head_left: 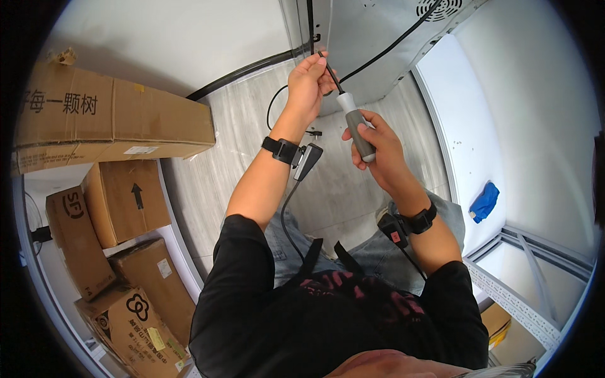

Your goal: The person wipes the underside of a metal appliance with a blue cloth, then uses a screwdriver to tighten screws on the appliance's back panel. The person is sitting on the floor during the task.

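Note:
My right hand [381,148] is wrapped round the grey handle of a screwdriver [360,133] with a white collar and a dark shaft. The shaft slants up and left to my left hand [309,82]. There the thumb and fingers are pinched round the shaft near its tip; whether a small screw is also between them I cannot make out. Both hands are in front of the edge of a grey metal cabinet panel [372,50]. A black cable [394,45] runs across that panel behind the screwdriver.
A plug [315,133] on a thin black cord lies on the pale wood-look floor [242,157]. Cardboard boxes, one long [151,120], fill shelves at the left. A blue cloth-like item [484,202] lies on a white surface at the right, near a metal rack frame [510,293].

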`<state>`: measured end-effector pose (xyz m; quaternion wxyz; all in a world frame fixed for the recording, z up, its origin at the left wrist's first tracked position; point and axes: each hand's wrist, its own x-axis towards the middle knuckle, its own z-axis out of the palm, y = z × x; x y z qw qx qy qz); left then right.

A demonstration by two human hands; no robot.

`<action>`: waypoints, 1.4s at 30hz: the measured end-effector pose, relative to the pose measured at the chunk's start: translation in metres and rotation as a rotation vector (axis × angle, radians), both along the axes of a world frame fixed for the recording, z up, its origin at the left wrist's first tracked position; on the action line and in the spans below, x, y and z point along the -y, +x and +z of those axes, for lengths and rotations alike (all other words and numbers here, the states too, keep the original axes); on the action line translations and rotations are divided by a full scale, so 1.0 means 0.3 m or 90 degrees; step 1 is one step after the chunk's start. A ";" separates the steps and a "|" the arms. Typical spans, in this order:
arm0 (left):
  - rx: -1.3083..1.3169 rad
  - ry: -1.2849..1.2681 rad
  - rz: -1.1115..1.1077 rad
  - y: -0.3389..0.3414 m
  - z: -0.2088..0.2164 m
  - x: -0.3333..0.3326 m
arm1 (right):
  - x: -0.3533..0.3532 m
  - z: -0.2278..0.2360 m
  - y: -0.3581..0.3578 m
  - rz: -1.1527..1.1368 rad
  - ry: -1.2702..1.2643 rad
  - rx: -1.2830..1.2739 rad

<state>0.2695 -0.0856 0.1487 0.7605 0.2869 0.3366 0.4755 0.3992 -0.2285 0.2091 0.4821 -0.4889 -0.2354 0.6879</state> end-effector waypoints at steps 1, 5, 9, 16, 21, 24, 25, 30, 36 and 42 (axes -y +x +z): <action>-0.008 0.004 -0.001 0.002 0.000 -0.003 | -0.005 0.001 0.002 -0.001 -0.001 -0.013; -0.009 -0.001 0.015 0.000 0.004 0.003 | -0.009 0.011 0.011 -0.006 -0.002 -0.058; -0.008 0.006 0.018 0.006 0.007 0.007 | 0.000 0.006 0.004 -0.017 -0.003 -0.087; 0.009 0.013 0.003 0.001 0.013 0.004 | 0.011 -0.007 -0.007 -0.020 0.012 -0.077; -0.009 0.014 0.009 -0.001 0.017 0.012 | 0.014 -0.020 -0.004 -0.021 0.017 -0.126; -0.035 0.014 0.011 -0.007 0.024 0.016 | 0.018 -0.022 -0.016 -0.019 0.008 -0.124; -0.047 0.011 0.013 -0.007 0.030 0.019 | 0.019 -0.020 -0.020 -0.015 0.012 -0.058; -0.207 0.038 -0.042 -0.016 0.090 0.038 | 0.024 -0.072 -0.055 -0.053 0.208 0.484; -0.253 0.068 -0.128 -0.043 0.110 0.030 | 0.051 -0.006 -0.086 -0.028 0.343 0.862; -0.185 0.058 -0.127 -0.046 0.093 0.022 | 0.061 0.027 -0.087 -0.086 0.036 0.160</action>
